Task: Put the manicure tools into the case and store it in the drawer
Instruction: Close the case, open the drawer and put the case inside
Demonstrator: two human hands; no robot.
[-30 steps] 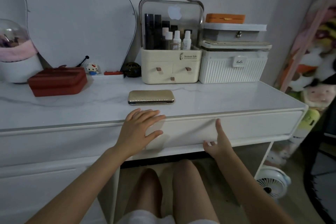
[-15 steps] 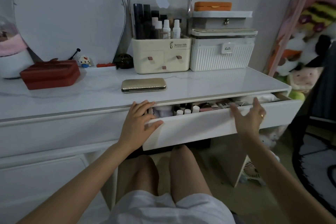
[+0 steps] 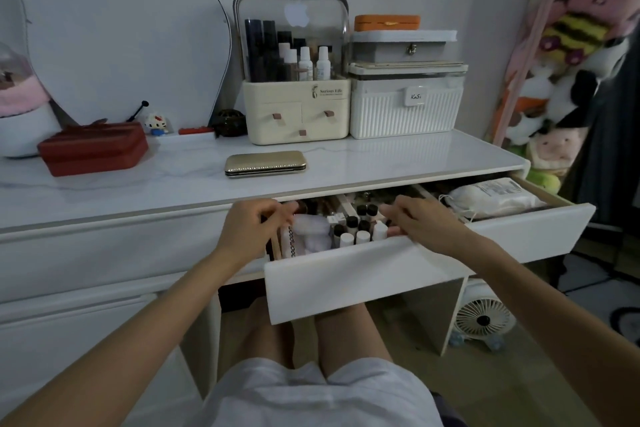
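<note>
The drawer (image 3: 398,274) stands pulled out in front of me, above my knees, its white front panel tilted toward my lap. My left hand (image 3: 256,225) hangs over the drawer's left end, fingers loosely curled and reaching down among the things inside; I cannot tell whether they hold anything. My right hand (image 3: 420,222) lies across the drawer's front edge near the middle, palm down, fingers bent over the rim toward the small bottles (image 3: 360,229) packed there. Beside those bottles, under my left fingers, sits a white pouch (image 3: 311,236), and at the drawer's right end lies a white packet of cotton pads (image 3: 491,198).

The gold manicure case (image 3: 265,164) rests shut on the white desk (image 3: 138,184), just behind the open drawer and between my two hands in line, touched by neither. Further back on the desk are a red box (image 3: 93,152), a cream cosmetics organiser (image 3: 294,80) with a clear lid, and a white ribbed box (image 3: 405,107) beside it.
</note>
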